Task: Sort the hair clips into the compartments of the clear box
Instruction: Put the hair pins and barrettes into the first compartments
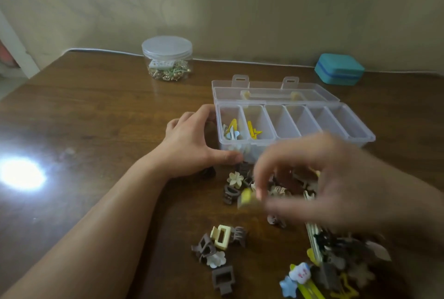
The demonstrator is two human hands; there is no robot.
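The clear box (pixel 355 128) stands open on the wooden table, lid folded back. Its leftmost compartment holds yellow and silver clips (pixel 231 129); the second holds yellow clips (pixel 253 129); the other compartments look empty. My left hand (pixel 189 144) grips the box's left end, thumb on the near corner. My right hand (pixel 319 178), blurred, hovers over a pile of hair clips (pixel 276 190) and pinches a yellow clip (pixel 247 199) between thumb and finger. More clips lie nearer me: a cream square claw (pixel 221 236), brown claws (pixel 223 279), and flower and star clips (pixel 298 274).
A round clear jar (pixel 167 58) with a lid, filled with small trinkets, stands at the back left. A teal case (pixel 338 69) sits at the back right against the wall. A bright light glare (pixel 22 173) marks the table on the left.
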